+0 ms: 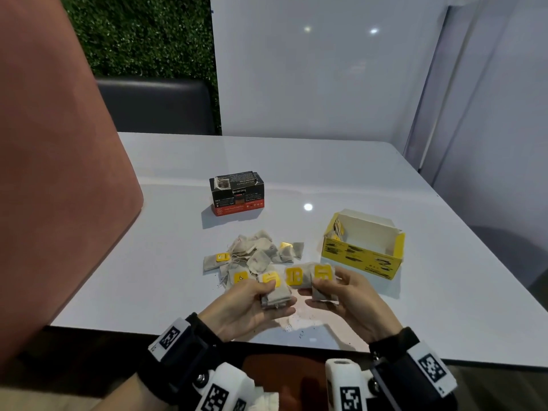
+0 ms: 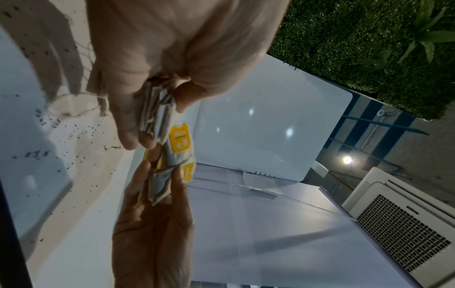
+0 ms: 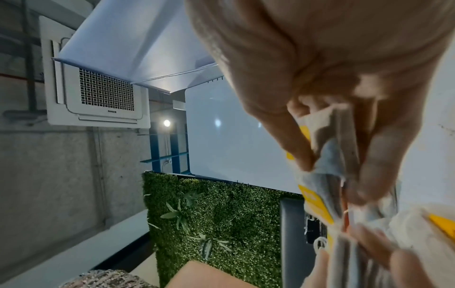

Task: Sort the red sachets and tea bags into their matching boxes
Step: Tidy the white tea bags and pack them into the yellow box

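Observation:
A pile of beige tea bags (image 1: 255,256) with yellow tags lies mid-table. My left hand (image 1: 252,304) grips a small stack of tea bags (image 1: 275,296), seen edge-on in the left wrist view as tea bags (image 2: 157,115). My right hand (image 1: 344,295) pinches another stack of tea bags (image 1: 323,289) just beside it, shown close up as tea bags (image 3: 329,148). The open yellow box (image 1: 363,256) stands right of the pile with a few tea bags inside at its left end. A black and red box (image 1: 237,192) stands behind the pile. No red sachets are visible.
The white table (image 1: 444,262) has spilled tea crumbs (image 1: 296,327) near its front edge. A dark chair back (image 1: 154,105) stands behind the far edge. White panels wall the back and right. A pink-brown surface (image 1: 59,173) blocks the left.

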`<control>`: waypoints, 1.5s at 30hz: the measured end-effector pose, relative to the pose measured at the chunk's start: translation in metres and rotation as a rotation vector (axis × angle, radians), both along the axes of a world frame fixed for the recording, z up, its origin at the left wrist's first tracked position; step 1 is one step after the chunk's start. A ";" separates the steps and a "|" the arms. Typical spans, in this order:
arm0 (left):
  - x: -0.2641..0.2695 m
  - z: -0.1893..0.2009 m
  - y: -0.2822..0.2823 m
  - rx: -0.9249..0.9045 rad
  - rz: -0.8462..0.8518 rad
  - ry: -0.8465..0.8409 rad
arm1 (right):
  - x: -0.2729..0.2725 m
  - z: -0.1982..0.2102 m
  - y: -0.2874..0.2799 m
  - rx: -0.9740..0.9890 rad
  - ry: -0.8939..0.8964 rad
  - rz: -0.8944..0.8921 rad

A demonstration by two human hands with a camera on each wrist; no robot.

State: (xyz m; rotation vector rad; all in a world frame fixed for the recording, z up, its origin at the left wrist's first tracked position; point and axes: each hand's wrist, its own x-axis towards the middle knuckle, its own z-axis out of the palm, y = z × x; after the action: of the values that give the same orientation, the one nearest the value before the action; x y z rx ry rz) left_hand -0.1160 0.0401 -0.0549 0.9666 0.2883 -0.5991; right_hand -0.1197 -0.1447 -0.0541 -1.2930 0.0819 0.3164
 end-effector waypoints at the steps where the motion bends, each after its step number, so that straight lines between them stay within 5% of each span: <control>1: 0.000 0.000 0.000 0.004 0.014 -0.004 | 0.001 -0.001 0.001 -0.022 -0.019 -0.033; 5: -0.001 -0.002 -0.002 0.031 0.003 -0.038 | 0.003 0.001 0.007 0.143 -0.036 -0.117; 12: -0.002 -0.010 -0.003 0.089 -0.067 -0.148 | -0.002 -0.001 0.021 0.434 0.183 -0.116; 16: -0.003 -0.011 -0.006 0.164 -0.087 -0.190 | -0.006 -0.006 0.030 0.233 0.151 -0.140; 23: -0.004 -0.008 -0.006 0.089 -0.059 -0.210 | -0.016 -0.011 0.041 0.157 0.038 -0.252; 38: -0.005 -0.007 -0.008 -0.101 -0.040 -0.013 | -0.016 0.002 0.031 -0.483 -0.420 0.012; 45: -0.004 0.001 0.005 -0.388 -0.209 0.193 | -0.004 0.033 0.015 -0.680 -0.572 0.160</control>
State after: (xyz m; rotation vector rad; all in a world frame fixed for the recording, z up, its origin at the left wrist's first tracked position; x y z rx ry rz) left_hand -0.1204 0.0452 -0.0535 0.5677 0.2316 -0.9050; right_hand -0.1238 -0.1298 -0.0215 -2.0267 -0.4363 0.0358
